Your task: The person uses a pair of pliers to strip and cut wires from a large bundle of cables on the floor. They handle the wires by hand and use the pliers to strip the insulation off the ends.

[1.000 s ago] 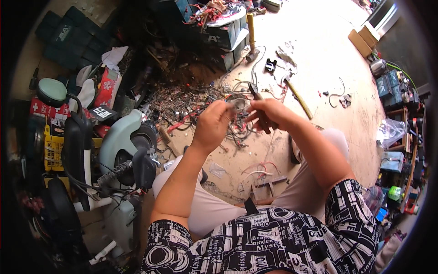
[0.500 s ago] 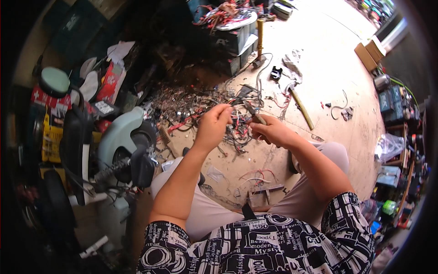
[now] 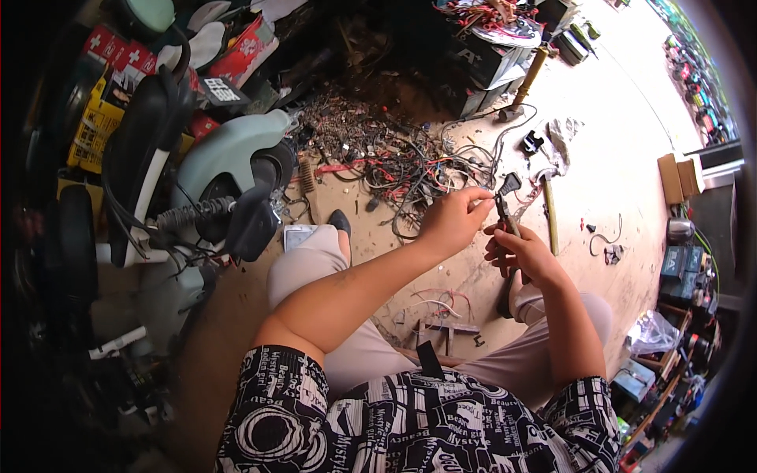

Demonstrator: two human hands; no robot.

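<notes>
My right hand (image 3: 524,254) is closed around the handles of pliers (image 3: 511,225), their dark jaws pointing away from me. Just left of them, my left hand (image 3: 457,223) pinches something between thumb and fingertips, too small to make out. A black connector-like piece (image 3: 511,183) shows by the jaws; whether either hand holds it is unclear. Beyond my left hand spreads a tangled pile of wires (image 3: 410,169), black, red and white, on the floor. A hammer (image 3: 550,213) with a yellowish handle lies to the right of my hands.
To the left stand a pale green scooter-like fender (image 3: 229,150) and a coil spring (image 3: 193,214). Black batteries (image 3: 497,67) are stacked at the back, beside a yellow-handled mallet (image 3: 528,83). Cut wires (image 3: 441,306) lie between my legs. Shelved parts and a cardboard box (image 3: 680,179) line the right.
The view has turned left and downward. Both hands have moved from over the wire pile to its right, nearer the hammer. The pliers have come close to my left fingertips.
</notes>
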